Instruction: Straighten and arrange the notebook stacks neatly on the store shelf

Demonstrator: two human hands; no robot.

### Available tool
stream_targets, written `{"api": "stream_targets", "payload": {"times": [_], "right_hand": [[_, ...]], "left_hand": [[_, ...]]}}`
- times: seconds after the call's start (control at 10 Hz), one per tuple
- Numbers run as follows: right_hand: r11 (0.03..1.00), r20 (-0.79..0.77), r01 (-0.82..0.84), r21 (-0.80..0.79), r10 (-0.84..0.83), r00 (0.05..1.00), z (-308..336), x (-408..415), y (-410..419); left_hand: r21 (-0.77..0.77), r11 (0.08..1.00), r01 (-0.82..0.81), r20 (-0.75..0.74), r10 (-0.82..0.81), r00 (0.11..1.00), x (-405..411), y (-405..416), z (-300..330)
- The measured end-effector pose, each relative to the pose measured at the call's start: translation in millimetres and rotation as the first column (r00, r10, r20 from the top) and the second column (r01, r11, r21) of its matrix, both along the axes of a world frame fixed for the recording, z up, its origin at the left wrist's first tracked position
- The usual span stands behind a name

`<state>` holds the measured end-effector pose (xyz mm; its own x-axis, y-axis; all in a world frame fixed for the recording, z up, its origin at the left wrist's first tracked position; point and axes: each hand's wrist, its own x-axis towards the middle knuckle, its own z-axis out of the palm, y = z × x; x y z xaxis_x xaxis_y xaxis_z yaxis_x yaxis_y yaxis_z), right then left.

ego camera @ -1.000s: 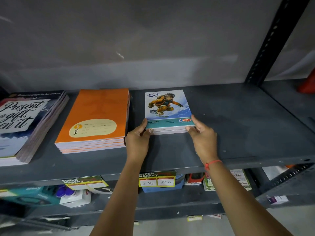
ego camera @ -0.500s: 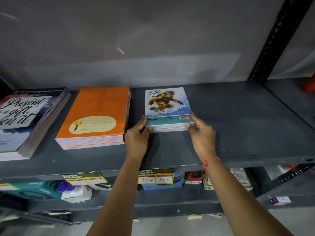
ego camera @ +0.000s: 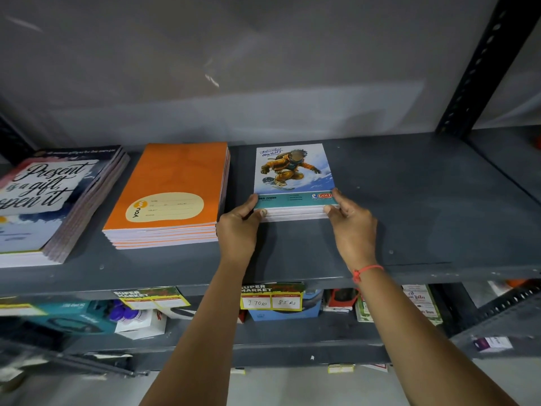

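Observation:
A small stack of notebooks with a snowboarder cover (ego camera: 293,171) lies on the grey shelf (ego camera: 424,206), a little right of middle. My left hand (ego camera: 238,230) grips its near left corner, thumb on the front edge. My right hand (ego camera: 352,227) grips the near right corner. An orange notebook stack (ego camera: 172,189) lies just to the left, its edges fairly even. At the far left lies a larger stack with a "Present is a gift" cover (ego camera: 44,200), its lower books fanned out to the right.
The shelf's right half is bare up to a black perforated upright (ego camera: 480,68). A grey wall stands behind the stacks. Price tags (ego camera: 270,298) hang from the shelf's front edge, with boxed goods on the lower shelf (ego camera: 292,332).
Both hands have slid the snowboarder stack slightly back on the shelf and keep holding its near corners. The other stacks have not moved.

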<state>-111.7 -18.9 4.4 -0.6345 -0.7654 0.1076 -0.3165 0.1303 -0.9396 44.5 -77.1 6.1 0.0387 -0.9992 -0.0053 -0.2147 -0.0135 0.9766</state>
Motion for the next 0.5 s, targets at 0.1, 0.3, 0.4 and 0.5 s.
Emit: {"api": "stream_targets", "payload": {"times": [0.1, 0.3, 0.4, 0.5], "right_hand": [[1.000, 0.006, -0.006, -0.005, 0.006, 1.000, -0.1, 0.7, -0.7], [1.000, 0.059, -0.002, -0.022, 0.004, 0.998, 1.0, 1.9, 0.9], [0.997, 0.250, 0.028, -0.068, -0.011, 0.968, 5.6, -0.5, 4.2], [0.994, 0.409, 0.105, -0.033, -0.083, 0.909, 8.9, -4.4, 20.7]], "left_hand": [[-0.001, 1.000, 0.015, 0.006, -0.015, 1.000, 0.3, -2.4, -2.4], [-0.064, 0.997, 0.048, 0.125, -0.039, 0.991, 2.8, 0.7, -4.3], [-0.131, 0.977, 0.166, 0.279, -0.124, 0.952, 6.9, 9.2, 1.8], [0.001, 0.951, 0.308, 0.470, -0.272, 0.839, 16.5, 30.1, 10.2]]}}
